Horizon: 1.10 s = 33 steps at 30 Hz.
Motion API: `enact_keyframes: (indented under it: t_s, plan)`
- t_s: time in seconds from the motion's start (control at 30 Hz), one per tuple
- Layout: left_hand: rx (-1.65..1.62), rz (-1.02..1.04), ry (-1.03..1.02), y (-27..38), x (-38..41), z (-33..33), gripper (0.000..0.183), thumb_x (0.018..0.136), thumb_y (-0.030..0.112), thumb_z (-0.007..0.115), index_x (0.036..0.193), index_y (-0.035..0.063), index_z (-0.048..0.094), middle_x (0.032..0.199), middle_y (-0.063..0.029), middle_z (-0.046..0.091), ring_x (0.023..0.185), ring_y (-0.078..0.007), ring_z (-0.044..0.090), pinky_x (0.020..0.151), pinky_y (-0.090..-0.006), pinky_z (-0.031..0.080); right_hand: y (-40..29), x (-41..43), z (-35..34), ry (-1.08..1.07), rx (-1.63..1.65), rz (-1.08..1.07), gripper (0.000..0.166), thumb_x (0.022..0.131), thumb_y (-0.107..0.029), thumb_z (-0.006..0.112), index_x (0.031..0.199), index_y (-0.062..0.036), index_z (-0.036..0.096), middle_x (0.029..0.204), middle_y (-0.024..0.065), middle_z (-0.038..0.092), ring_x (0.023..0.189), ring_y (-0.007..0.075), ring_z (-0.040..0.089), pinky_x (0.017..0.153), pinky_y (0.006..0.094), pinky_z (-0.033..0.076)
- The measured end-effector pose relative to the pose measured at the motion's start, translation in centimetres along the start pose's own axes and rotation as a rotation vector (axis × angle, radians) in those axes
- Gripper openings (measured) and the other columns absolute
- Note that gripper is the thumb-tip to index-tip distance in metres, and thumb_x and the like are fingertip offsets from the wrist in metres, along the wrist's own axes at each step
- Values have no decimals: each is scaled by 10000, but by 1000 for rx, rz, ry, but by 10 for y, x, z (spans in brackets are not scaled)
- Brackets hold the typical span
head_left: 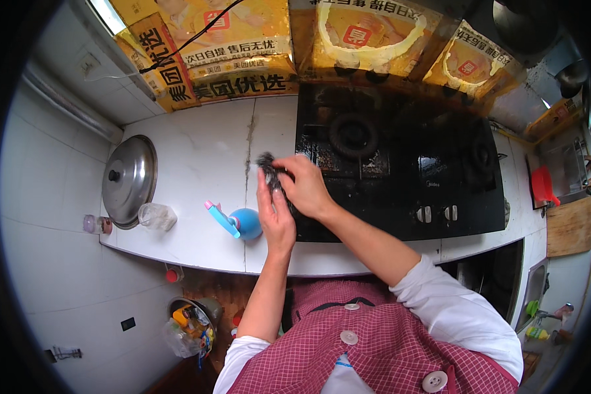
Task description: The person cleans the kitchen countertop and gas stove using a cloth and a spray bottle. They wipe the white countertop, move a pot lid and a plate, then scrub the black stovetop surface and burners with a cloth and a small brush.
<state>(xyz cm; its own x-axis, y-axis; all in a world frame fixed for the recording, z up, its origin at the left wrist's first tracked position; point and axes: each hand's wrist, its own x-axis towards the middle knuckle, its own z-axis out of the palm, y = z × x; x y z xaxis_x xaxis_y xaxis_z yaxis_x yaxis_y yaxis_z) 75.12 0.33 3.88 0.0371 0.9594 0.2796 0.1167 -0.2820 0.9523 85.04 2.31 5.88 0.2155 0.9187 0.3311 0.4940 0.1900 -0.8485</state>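
Between my two hands, over the left edge of the black gas stove [404, 197], is a dark, tangled bundle [266, 160], blurred; it looks like a steel wool scourer. My left hand [277, 216] is upright with straight fingers, its palm side against the bundle. The curled fingers of my right hand [303, 184] pinch the bundle from the right. A blue spray bottle [247, 224] with a pink nozzle tip stands on the white counter [202, 147], just left of my left hand. The round burner [353, 135] lies beyond my right hand.
A steel pot lid [130, 182] leans on the left wall beside a clear plastic container [157, 216] and a small jar [97, 224]. Yellow printed cardboard [246, 44] lines the back. At right are a red scoop [543, 184] and wooden board [569, 229]; a full bin [197, 320] stands below left.
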Motion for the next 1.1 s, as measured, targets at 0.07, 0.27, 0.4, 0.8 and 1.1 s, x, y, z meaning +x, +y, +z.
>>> enact_keyframes:
  t_s: [0.07, 0.27, 0.4, 0.8, 1.1]
  plan:
    - [96, 7, -77, -3, 3, 5, 448, 933, 92, 421, 1366, -3, 352, 1358, -182, 410, 1225, -294, 432, 1021, -346, 333, 9, -21, -2, -90, 23, 176, 269, 773, 2, 538, 1030, 54, 597, 1064, 213, 588, 952, 335, 580, 846, 369, 467]
    - [426, 255, -75, -30, 19, 26, 373, 824, 74, 601, 1189, 14, 550, 1143, -162, 560, 1043, -343, 505, 888, -381, 428, 3, -49, -72, 99, -398, -218, 352, 773, 40, 531, 1124, 25, 557, 1139, 208, 557, 1044, 357, 536, 931, 396, 420]
    - [596, 412, -163, -33, 47, 51, 334, 787, 49, 612, 1120, 21, 593, 1094, -124, 584, 911, -332, 510, 815, -381, 445, 22, -50, -90, 144, -607, -121, 421, 774, 30, 531, 1191, 69, 487, 1266, 222, 457, 1149, 356, 459, 989, 399, 365]
    - [584, 432, -299, -34, 64, 57, 151, 738, -37, 575, 862, 2, 653, 848, -140, 585, 816, -341, 525, 724, -410, 456, 57, -57, -76, 139, -544, -97, 540, 757, 140, 438, 1289, 145, 346, 1405, 253, 285, 1206, 389, 406, 1024, 406, 338]
    - [531, 416, -349, -38, 63, 51, 116, 736, -32, 576, 816, 2, 653, 807, -146, 575, 793, -345, 545, 703, -426, 454, 63, -54, -74, 135, -600, -110, 547, 730, 144, 452, 1269, 167, 361, 1418, 255, 263, 1196, 379, 421, 1010, 395, 361]
